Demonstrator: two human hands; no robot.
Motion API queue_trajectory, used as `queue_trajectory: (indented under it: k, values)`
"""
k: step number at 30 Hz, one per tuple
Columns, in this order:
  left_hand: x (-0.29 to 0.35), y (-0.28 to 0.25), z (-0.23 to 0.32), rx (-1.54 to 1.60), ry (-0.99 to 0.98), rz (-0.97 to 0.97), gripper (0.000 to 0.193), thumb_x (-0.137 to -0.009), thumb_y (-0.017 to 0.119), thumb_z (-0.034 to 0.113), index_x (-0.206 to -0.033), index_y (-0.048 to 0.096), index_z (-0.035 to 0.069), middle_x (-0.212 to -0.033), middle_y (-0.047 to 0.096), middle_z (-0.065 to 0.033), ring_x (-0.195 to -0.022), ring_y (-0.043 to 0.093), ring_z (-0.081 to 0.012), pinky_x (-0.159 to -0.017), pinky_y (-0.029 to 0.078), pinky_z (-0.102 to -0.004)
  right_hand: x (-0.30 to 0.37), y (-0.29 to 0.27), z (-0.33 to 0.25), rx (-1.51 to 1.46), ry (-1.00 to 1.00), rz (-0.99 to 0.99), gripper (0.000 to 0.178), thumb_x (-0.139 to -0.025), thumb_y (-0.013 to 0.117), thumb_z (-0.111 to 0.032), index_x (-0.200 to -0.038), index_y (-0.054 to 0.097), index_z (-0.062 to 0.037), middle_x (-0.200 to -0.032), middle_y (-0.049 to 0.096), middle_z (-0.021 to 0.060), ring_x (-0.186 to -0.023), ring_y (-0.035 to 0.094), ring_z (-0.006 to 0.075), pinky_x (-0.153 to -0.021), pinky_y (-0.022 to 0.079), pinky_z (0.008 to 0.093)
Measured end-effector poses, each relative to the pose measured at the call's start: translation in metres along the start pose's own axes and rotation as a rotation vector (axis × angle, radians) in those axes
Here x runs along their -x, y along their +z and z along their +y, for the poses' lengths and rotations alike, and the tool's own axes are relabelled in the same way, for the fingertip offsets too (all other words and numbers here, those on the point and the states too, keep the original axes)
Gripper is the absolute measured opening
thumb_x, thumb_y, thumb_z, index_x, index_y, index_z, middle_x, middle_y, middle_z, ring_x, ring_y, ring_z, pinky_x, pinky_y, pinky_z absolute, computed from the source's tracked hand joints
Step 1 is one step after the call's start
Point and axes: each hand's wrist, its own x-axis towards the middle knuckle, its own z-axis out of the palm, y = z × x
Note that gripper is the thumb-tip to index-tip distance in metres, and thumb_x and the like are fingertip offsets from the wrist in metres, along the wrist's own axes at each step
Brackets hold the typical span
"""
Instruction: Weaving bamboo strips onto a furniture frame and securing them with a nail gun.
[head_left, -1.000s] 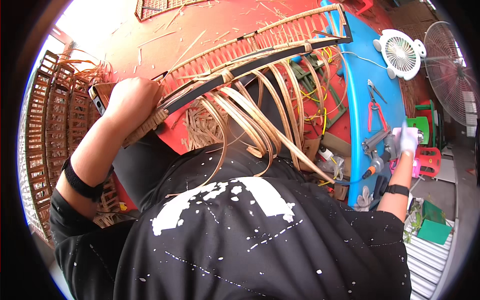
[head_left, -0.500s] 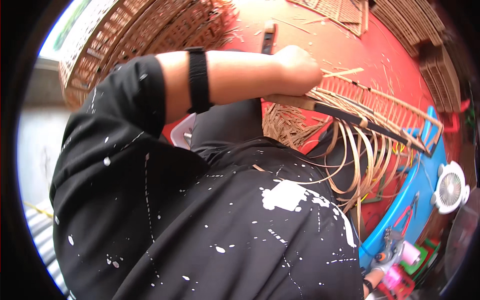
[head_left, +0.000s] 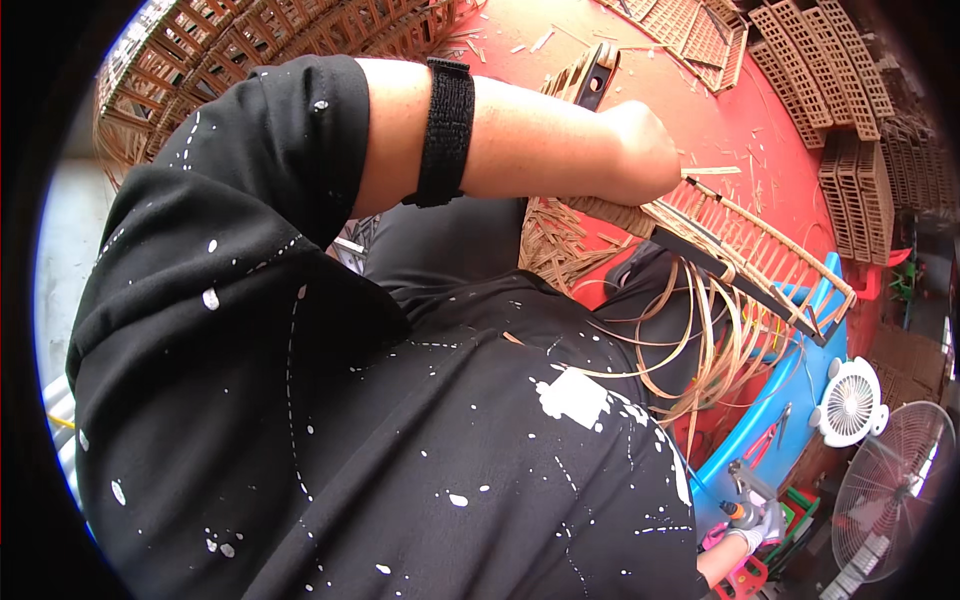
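My left hand (head_left: 642,158) is closed at the side of a rattan frame (head_left: 770,235) with thin slats and dark bars, its fingers hidden on the far side. The frame lies across my lap at a slant, with long loose cane strips (head_left: 705,350) hanging from its near side. A dark end piece with a slot (head_left: 598,78) shows beyond my hand. At the lower right my right hand (head_left: 762,527), in a whitish glove, is closed around a grey tool with an orange part (head_left: 738,514); its fingers are partly hidden.
Left of the blue table (head_left: 765,420) are cane scraps (head_left: 565,245) on the red floor (head_left: 700,120). Pliers with red handles (head_left: 765,440) lie on the table. A white fan (head_left: 850,402) and a large caged fan (head_left: 893,490) stand right. Woven panels (head_left: 855,195) are stacked behind.
The whole view has shifted. My left hand appears a little farther right and lower, still at the frame. My right hand shows more clearly, holding the tool; the large fan is now plainly visible.
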Motion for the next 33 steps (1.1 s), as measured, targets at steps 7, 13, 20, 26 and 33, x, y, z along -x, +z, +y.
queue_trajectory:
  k: [7,13,20,26,33]
  values:
    - [-0.002,0.006,-0.003,0.003,0.010,0.042,0.014,-0.075,0.067,0.017,-0.081,0.075,0.007,-0.080,0.072,-0.0120,-0.076,0.072,-0.0293,-0.062,0.056,-0.0418,0.064,0.056,-0.046,-0.082,-0.350,-0.470,0.038,-0.097,0.061,-0.028,-0.125,0.058,-0.0036,-0.074,0.047,-0.0010,-0.069,0.047,0.0128,-0.075,0.044,0.0283]
    - [0.006,-0.006,0.002,-0.147,0.021,0.034,0.011,-0.074,0.068,0.018,-0.078,0.075,0.010,-0.078,0.072,-0.0091,-0.074,0.071,-0.0265,-0.060,0.055,-0.0400,0.184,0.154,-0.027,0.259,-0.157,-1.018,0.017,-0.098,0.058,-0.016,-0.090,0.048,-0.0052,-0.080,0.043,0.0005,-0.072,0.044,0.0129,-0.073,0.041,0.0285]
    - [0.000,0.001,0.002,-0.162,0.023,0.010,0.011,-0.076,0.067,0.016,-0.080,0.076,0.010,-0.078,0.072,-0.0090,-0.073,0.071,-0.0261,-0.059,0.055,-0.0406,0.247,0.224,0.043,0.877,-0.573,-1.448,0.047,-0.080,0.065,0.005,-0.124,0.050,0.0090,-0.090,0.062,0.0107,-0.058,0.054,0.0137,-0.052,0.044,0.0262]
    - [-0.001,0.010,-0.003,-0.069,0.025,0.052,0.013,-0.075,0.067,0.016,-0.081,0.076,0.009,-0.079,0.072,-0.0098,-0.074,0.071,-0.0269,-0.060,0.055,-0.0409,0.241,0.246,0.046,1.801,-0.927,-1.498,0.071,-0.081,0.076,-0.027,-0.142,0.045,-0.0095,-0.140,0.052,0.0152,-0.132,0.047,0.0342,-0.111,0.035,0.0500]
    - [-0.002,0.009,-0.003,-0.067,0.057,0.122,0.012,-0.074,0.068,0.017,-0.080,0.075,0.009,-0.079,0.073,-0.0086,-0.074,0.071,-0.0266,-0.058,0.054,-0.0412,0.255,0.256,0.049,1.721,-1.447,-1.637,0.049,-0.090,0.056,-0.043,-0.125,0.055,-0.0087,-0.117,0.065,0.0119,-0.110,0.062,0.0267,-0.095,0.048,0.0487]
